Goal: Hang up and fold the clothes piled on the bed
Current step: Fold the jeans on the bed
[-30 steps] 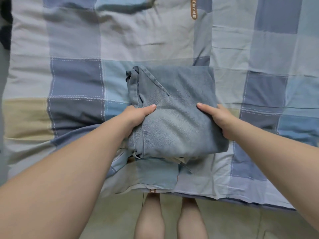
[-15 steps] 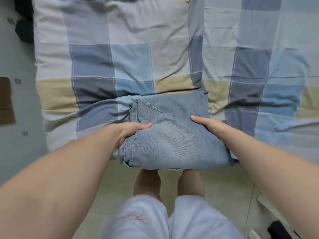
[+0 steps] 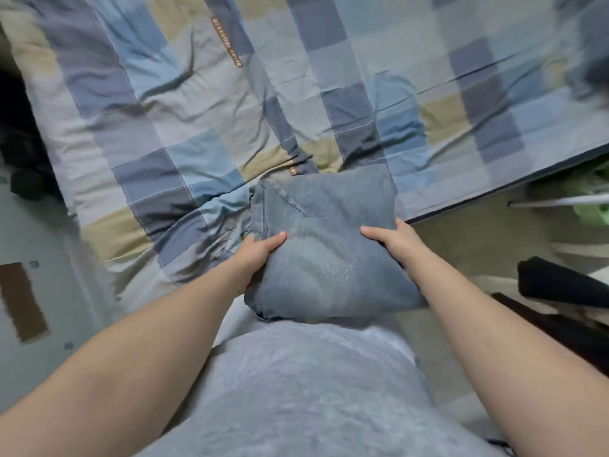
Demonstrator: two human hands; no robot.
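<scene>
Both grips (left hand point(image 3: 258, 251), right hand point(image 3: 397, 241)) pinched opposite sides of the folded jeans point(image 3: 329, 265), judged soft, heavyish and prone to unfolding.

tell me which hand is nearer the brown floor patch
Left. The left hand grips the folded jeans on the side toward the brown patch; the right hand grips their opposite side.

The folded denim garment point(image 3: 324, 255) is a thick, squarish bundle of faded light blue, with a seam and a slanted pocket edge showing on top. The left hand point(image 3: 260, 250) and right hand point(image 3: 393, 240) grip its sides at the bed's point(image 3: 197, 127) near edge.
</scene>
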